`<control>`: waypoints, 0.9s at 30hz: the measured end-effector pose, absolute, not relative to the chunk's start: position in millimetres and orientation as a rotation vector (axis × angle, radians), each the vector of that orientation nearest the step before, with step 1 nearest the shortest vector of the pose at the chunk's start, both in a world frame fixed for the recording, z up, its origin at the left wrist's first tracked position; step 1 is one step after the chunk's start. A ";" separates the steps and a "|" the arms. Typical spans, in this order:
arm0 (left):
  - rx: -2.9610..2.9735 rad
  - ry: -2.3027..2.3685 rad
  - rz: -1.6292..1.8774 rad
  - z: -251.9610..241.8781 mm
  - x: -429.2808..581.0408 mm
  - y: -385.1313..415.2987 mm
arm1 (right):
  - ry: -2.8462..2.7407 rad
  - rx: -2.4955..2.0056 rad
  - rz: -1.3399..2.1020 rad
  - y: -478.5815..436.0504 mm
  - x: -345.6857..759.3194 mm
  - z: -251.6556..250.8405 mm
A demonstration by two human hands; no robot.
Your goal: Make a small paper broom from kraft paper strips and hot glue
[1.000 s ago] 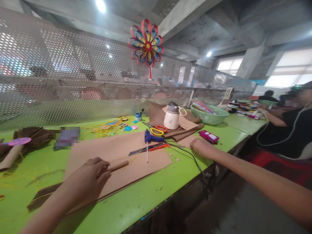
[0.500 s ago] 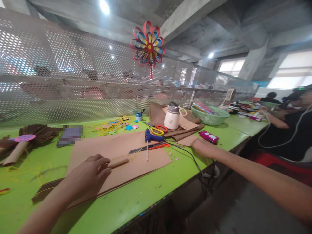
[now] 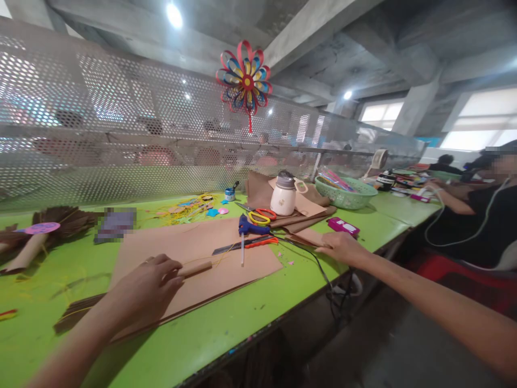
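My left hand [image 3: 151, 285] is closed on a thin rolled brown paper tube [image 3: 197, 268], over large brown paper sheets [image 3: 161, 242] on the green table [image 3: 194, 339]. Pleated dark brown paper [image 3: 78, 312] lies beneath my left wrist. Off to the right, my right hand [image 3: 341, 249] grips the near edge of a brown paper piece [image 3: 309, 236]. A blue glue gun [image 3: 252, 226] rests with its white glue stick pointing toward me. Beside it are an orange-handled cutter [image 3: 242, 245] and scissors [image 3: 262, 216] with red and yellow handles.
Behind the tools stand a white bottle [image 3: 283, 199] and a green basket [image 3: 351, 195]. A magenta box [image 3: 343, 226] lies beyond my right hand. Black cables hang over the table's front edge. Another person [image 3: 488, 199] sits at the right.
My right hand has lifted slightly and shows the brown paper piece raised in its fingers. My left hand and the tube have hardly moved.
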State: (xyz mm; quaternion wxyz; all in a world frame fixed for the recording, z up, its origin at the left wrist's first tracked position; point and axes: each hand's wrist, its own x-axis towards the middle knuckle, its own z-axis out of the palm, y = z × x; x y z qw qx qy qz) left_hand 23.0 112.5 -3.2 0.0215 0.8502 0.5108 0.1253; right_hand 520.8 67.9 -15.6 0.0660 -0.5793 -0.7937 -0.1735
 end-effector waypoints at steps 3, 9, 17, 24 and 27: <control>2.636 1.587 0.391 -2.2 23.3 111.2 | -2.295 -1.671 -0.487 72.2 528.0 -12.5; 2.670 1.586 0.349 -1.5 23.0 110.6 | -2.010 -1.539 -0.523 66.0 540.7 23.0; 2.665 1.584 0.338 8.2 30.8 101.4 | -1.749 -1.025 -0.578 37.6 431.8 81.4; 2.516 1.647 0.670 11.3 29.2 95.9 | -2.181 -0.543 -0.060 63.3 313.4 17.0; 2.462 1.580 0.687 13.6 28.6 90.0 | -2.388 -0.407 0.103 59.9 299.4 -13.6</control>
